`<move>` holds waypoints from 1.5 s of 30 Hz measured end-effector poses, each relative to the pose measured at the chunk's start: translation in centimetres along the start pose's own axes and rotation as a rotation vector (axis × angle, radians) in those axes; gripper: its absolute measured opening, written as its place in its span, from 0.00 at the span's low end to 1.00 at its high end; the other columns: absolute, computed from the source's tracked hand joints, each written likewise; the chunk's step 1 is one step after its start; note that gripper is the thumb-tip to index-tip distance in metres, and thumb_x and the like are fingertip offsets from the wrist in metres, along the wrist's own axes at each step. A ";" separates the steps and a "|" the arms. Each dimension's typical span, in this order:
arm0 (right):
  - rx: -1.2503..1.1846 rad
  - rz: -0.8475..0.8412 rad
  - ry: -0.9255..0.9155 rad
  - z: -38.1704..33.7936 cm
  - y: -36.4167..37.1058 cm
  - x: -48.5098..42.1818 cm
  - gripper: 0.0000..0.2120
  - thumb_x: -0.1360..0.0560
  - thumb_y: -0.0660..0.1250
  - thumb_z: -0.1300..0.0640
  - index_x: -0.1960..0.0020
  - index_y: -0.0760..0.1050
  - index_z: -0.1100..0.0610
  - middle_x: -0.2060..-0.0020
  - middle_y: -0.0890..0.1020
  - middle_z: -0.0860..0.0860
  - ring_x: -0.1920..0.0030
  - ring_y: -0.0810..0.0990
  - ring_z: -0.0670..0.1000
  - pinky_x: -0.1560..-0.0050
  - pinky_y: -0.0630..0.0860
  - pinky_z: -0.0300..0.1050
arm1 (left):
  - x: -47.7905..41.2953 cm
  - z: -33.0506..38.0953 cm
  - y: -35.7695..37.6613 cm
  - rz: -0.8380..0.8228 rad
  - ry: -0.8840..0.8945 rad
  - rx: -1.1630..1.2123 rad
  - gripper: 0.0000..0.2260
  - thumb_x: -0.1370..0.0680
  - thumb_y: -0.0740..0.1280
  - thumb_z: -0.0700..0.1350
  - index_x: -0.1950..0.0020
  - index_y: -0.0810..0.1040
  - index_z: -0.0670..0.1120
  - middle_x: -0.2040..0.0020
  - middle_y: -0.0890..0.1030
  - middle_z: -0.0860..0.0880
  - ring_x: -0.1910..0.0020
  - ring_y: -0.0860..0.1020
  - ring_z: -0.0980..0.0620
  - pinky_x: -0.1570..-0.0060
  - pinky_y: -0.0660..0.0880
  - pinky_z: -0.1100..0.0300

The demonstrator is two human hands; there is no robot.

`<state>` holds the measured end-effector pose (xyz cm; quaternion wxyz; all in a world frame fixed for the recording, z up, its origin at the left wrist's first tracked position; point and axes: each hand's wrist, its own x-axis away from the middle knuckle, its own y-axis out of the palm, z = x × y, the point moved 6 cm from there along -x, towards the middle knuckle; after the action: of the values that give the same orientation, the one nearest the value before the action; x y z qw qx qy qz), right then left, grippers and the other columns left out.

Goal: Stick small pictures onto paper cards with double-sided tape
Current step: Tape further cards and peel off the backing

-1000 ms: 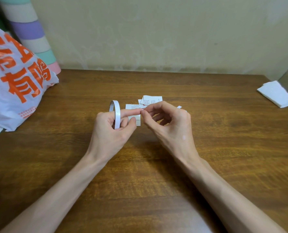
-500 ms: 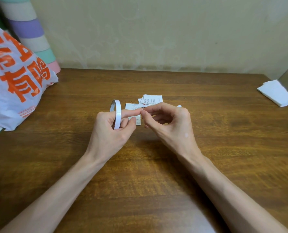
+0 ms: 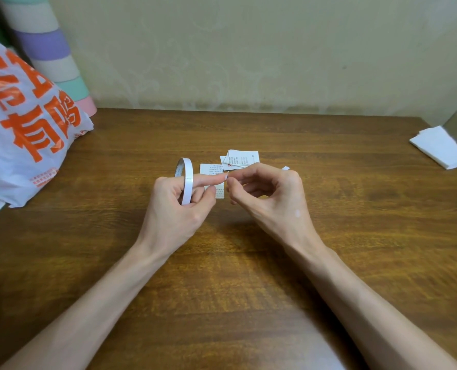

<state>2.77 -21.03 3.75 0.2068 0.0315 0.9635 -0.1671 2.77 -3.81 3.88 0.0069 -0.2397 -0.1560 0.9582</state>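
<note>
My left hand [image 3: 176, 206] holds a thin white roll of double-sided tape [image 3: 186, 180] upright, its index finger passed through the ring and pointing right. A tiny white bit of tape [image 3: 226, 177] sits on that fingertip. My right hand [image 3: 267, 198] pinches that bit between thumb and index finger, its other fingers curled. Behind the hands a printed paper card [image 3: 208, 170] lies flat on the wooden table [image 3: 222, 276], partly hidden by my fingers. A small pile of cut printed pictures [image 3: 242, 158] lies just beyond it.
A white plastic bag with orange lettering [image 3: 21, 134] fills the left edge. A pastel-striped roll [image 3: 51, 52] stands behind it against the wall. Folded white paper sheets [image 3: 441, 146] lie at the far right. A small white scrap [image 3: 285, 168] peeks out behind my right hand.
Both hands keep their place. My right thumb and index finger have worked slightly at the tape bit on the left fingertip; the roll has not moved.
</note>
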 end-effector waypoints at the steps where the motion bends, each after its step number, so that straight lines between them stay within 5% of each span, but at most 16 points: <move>1: 0.004 -0.001 -0.003 0.0 0.0 0.0 0.01 0.23 0.75 0.60 0.54 0.86 0.56 0.64 0.86 0.48 0.64 0.86 0.51 0.56 0.84 0.55 | 0.0 0.0 0.0 -0.003 0.002 -0.001 0.12 0.20 0.69 0.32 0.46 0.88 0.47 0.75 0.62 0.56 0.74 0.61 0.58 0.65 0.66 0.72; 22: -0.115 0.006 0.042 0.2 -0.1 -0.2 0.03 0.23 0.76 0.61 0.54 0.85 0.60 0.63 0.87 0.51 0.63 0.86 0.54 0.56 0.84 0.52 | 0.0 0.2 0.1 -0.017 0.023 0.026 0.10 0.20 0.71 0.33 0.45 0.88 0.46 0.75 0.62 0.52 0.74 0.61 0.57 0.62 0.69 0.73; 28: -0.292 0.001 0.132 0.4 0.0 -0.3 0.06 0.23 0.76 0.61 0.52 0.83 0.65 0.62 0.86 0.57 0.64 0.84 0.50 0.61 0.79 0.39 | 0.0 0.1 0.3 -0.041 0.003 0.055 0.15 0.20 0.70 0.33 0.39 0.86 0.50 0.74 0.59 0.50 0.73 0.59 0.55 0.67 0.65 0.66; 35: -0.327 -0.028 0.144 0.5 0.0 -0.4 0.05 0.23 0.76 0.63 0.50 0.84 0.64 0.62 0.87 0.54 0.64 0.85 0.50 0.61 0.79 0.39 | 0.1 -0.2 0.4 -0.061 -0.054 0.135 0.16 0.20 0.70 0.32 0.38 0.86 0.49 0.73 0.59 0.50 0.72 0.58 0.54 0.66 0.65 0.67; 39: -0.279 -0.032 0.129 0.5 0.2 -0.3 0.03 0.23 0.75 0.64 0.51 0.83 0.64 0.63 0.86 0.53 0.64 0.85 0.50 0.60 0.79 0.39 | -0.1 -0.4 0.0 0.020 -0.072 0.168 0.08 0.20 0.74 0.39 0.44 0.88 0.49 0.73 0.59 0.51 0.72 0.58 0.53 0.65 0.66 0.67; 42: -0.249 -0.038 0.122 0.6 0.6 -0.3 0.02 0.23 0.75 0.65 0.53 0.83 0.60 0.64 0.85 0.53 0.65 0.84 0.51 0.58 0.81 0.42 | -0.3 -0.7 -0.7 0.121 -0.102 0.187 0.02 0.22 0.76 0.45 0.52 0.89 0.49 0.73 0.61 0.48 0.70 0.59 0.40 0.60 0.73 0.55; 45: -0.225 -0.036 0.125 0.7 0.7 -0.4 0.04 0.22 0.75 0.65 0.54 0.83 0.57 0.64 0.85 0.50 0.66 0.84 0.50 0.57 0.81 0.46 | -0.2 -1.0 -1.2 0.167 -0.118 0.162 0.03 0.21 0.75 0.44 0.53 0.88 0.46 0.74 0.62 0.53 0.72 0.60 0.48 0.62 0.71 0.57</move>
<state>3.45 -20.60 3.12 0.1456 0.0014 0.9875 -0.0595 3.35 -2.45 3.54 -0.0629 -0.1939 -0.0575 0.9773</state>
